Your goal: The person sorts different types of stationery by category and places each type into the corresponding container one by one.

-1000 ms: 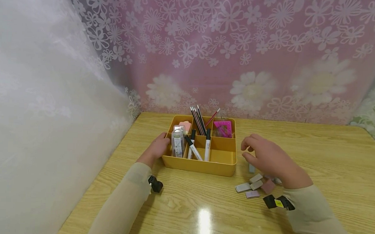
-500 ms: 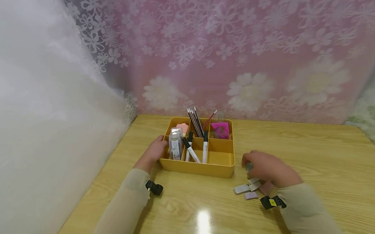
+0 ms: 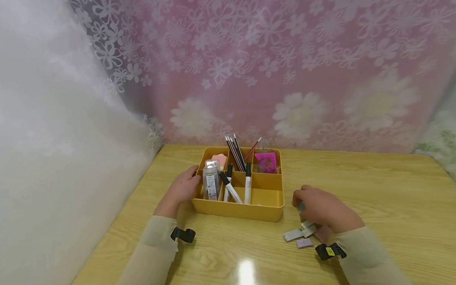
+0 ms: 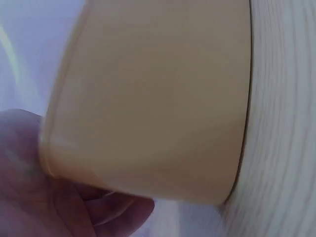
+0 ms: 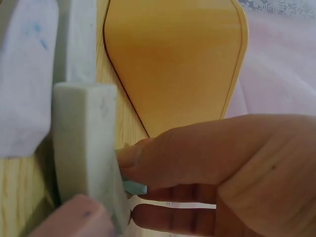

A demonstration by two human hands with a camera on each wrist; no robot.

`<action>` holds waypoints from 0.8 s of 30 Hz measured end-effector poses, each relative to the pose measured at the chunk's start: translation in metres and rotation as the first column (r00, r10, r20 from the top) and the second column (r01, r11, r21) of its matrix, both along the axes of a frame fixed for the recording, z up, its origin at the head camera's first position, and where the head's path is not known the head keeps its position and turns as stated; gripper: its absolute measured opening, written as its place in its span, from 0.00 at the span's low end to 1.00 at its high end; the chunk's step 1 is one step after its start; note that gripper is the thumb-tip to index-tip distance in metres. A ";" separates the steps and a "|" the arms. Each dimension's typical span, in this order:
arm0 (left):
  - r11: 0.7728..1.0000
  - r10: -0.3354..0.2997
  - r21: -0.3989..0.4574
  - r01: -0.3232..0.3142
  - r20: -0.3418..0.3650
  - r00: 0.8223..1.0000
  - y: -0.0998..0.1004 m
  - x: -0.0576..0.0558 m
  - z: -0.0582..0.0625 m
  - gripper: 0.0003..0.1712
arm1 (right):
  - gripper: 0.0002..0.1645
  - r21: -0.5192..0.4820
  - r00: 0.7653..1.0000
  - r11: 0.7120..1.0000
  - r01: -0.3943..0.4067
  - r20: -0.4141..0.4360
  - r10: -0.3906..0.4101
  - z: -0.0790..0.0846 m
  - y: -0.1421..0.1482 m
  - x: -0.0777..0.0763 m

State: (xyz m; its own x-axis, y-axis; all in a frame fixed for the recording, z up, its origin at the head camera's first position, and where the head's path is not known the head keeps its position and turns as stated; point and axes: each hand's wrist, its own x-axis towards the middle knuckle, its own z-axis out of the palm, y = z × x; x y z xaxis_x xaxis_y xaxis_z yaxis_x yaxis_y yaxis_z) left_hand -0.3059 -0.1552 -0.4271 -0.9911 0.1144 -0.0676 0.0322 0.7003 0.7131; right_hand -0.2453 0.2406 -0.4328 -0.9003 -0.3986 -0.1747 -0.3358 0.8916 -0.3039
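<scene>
A yellow desk organizer point(image 3: 237, 209) with compartments stands on the table; the left wrist view shows its outer wall point(image 4: 153, 98) up close. My left hand point(image 3: 183, 185) grips its left side, thumb at the rim; the fingers point(image 4: 123, 212) bend around the edge. To the right of the organizer, my right hand point(image 3: 321, 208) pinches a blue-green eraser point(image 3: 301, 207) low at the table, between thumb and fingers. Most of that eraser point(image 5: 134, 187) is hidden in the right wrist view. Nearer to me lie several other erasers: white point(image 3: 293, 235), purple point(image 3: 305, 243) and pink point(image 3: 323, 234).
In the organizer are several pencils point(image 3: 235, 153), markers point(image 3: 247, 185), a clear plastic case point(image 3: 211, 184), a pink item point(image 3: 220, 160) and magenta rulers point(image 3: 266, 161). Its front right compartment point(image 3: 267, 190) shows a bare floor. A flowered curtain point(image 3: 229, 96) hangs behind the table.
My right hand has come down from above the table onto the blue-green eraser and now pinches it. The left hand stays at the organizer's left side. The head view has shifted slightly.
</scene>
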 end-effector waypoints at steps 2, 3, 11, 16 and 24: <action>0.996 -0.021 -0.085 0.021 -0.008 1.000 0.004 0.003 0.002 0.33 | 0.17 0.011 1.000 1.000 -0.010 -0.021 0.010 0.001 0.002 0.000; 0.993 -0.024 -0.118 0.023 -0.008 1.000 0.006 0.004 0.003 0.34 | 0.17 0.016 0.999 1.000 -0.016 -0.031 0.017 0.001 0.003 0.000; 0.981 -0.007 -0.195 0.000 -0.036 0.999 0.015 0.007 0.003 0.34 | 0.16 -0.032 0.992 0.999 0.034 -0.120 -0.038 0.021 0.006 0.000; 0.965 0.000 -0.262 -0.006 -0.021 1.000 0.014 0.008 0.003 0.34 | 0.21 -0.129 0.956 0.992 0.013 -0.288 -0.050 0.039 -0.001 0.007; 0.963 -0.007 -0.268 0.003 -0.013 1.000 0.011 0.009 0.002 0.34 | 0.24 -0.240 0.911 0.966 -0.099 -0.411 -0.009 0.044 -0.025 0.014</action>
